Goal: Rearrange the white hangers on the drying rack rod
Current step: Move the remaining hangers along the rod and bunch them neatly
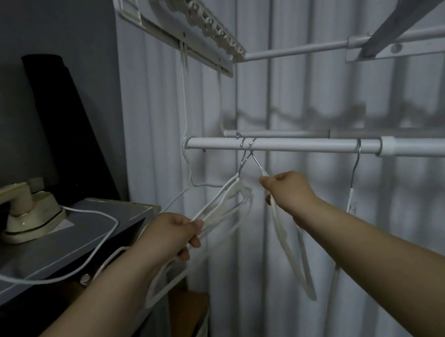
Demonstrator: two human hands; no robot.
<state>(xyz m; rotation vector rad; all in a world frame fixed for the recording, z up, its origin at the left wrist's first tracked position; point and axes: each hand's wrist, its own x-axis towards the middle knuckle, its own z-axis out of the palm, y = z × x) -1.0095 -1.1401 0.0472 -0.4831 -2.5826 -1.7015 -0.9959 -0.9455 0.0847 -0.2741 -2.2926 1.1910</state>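
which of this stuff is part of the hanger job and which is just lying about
Job: white metal drying-rack rod; bunch of white hangers in the left hand; single white hanger in the right hand; lone white hanger further right.
Lying about: cream steam iron; its white cable; black rolled mat; grey shelf.

No text, label, brand, number or sign readable anywhere. Light dim, detail soft. Iron [28,213] at 9 o'clock: gold trim only, no legible mark. Rod [296,145] at 3 o'clock and hangers [232,192] near centre: plain white.
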